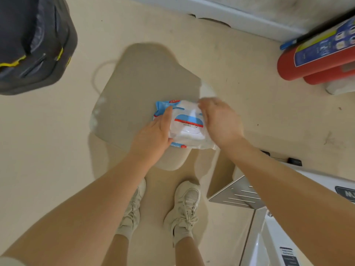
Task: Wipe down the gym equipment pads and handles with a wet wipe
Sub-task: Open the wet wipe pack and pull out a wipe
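Head view: pack of wet wipes [187,124] lies near the middle of the picture on a beige padded seat [142,89], close to the seat's edge at about 5 o'clock from the seat's middle.
Pack: white and blue wrapper, with a white flip lid on top and a blue and red label strip across it.
Left hand [153,136]: it comes in from 7 o'clock and holds the left end of the pack; one finger lies straight along the pack's top left edge and the thumb presses at its near edge, so the fingers [168,116] are grasping the pack.
Right hand [221,121]: it comes in from 5 o'clock and sits over the right end of the pack, blurred; its fingers are curled down at the pack's right top edge, touching it, but I cannot tell whether they pinch a wipe or the wrapper.
Seat: a pale, smeared patch shows at its left edge, at 9 o'clock from the pack.
Floor [240,64]: beige, with scuff marks.
Shoes [184,210]: two pale trainers stand at 6 o'clock, below the seat.
Bin [32,43]: dark, with a grey liner, at 10 o'clock.
Fire extinguishers [315,58]: red, lying at 2 o'clock near the wall.
Machine frame [255,217]: white metal with a slotted plate, at 4 o'clock under the right forearm.
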`<state>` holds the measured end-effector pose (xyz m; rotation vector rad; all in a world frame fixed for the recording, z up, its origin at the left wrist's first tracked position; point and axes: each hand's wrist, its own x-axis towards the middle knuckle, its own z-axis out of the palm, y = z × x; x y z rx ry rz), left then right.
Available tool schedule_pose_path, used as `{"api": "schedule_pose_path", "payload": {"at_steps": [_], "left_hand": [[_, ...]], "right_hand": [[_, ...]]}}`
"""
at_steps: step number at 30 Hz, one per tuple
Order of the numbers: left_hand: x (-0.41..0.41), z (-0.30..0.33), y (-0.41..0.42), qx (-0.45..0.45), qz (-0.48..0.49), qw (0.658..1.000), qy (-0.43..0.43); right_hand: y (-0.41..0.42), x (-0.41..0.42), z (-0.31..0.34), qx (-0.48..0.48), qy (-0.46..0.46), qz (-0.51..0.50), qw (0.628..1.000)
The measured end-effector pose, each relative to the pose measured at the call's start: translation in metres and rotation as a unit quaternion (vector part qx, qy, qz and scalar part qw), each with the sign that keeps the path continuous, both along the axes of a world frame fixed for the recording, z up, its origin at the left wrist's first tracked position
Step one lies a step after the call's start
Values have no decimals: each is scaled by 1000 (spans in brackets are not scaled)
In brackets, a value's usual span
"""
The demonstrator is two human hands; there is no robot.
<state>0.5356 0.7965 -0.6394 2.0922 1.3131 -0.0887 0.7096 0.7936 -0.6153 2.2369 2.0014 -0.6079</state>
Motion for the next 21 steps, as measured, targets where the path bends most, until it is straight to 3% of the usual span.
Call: {"api": "schedule_pose_path", "payload": {"at_steps": [3, 5, 7, 11, 16, 21], "left_hand": [[-4, -2, -2, 14, -47, 999, -7], [-6, -11, -1, 59, -88, 994, -7], [-6, -13, 1, 70, -100, 993, 1], [-1, -10, 13, 77, -137, 987, 20], [7, -11, 21, 33, -171, 981, 85], [11, -13, 21, 7, -135, 988, 75]], "right_hand": [[9, 5, -3, 84, 44, -206, 974], [9, -2, -8, 101, 140, -303, 937], [2, -11, -12, 79, 193, -282, 936], [-27, -21, -21, -23, 186, -115, 975], [-52, -18, -24, 52, 124, -181, 974], [-62, -27, -30, 82, 109, -190, 972]]}}
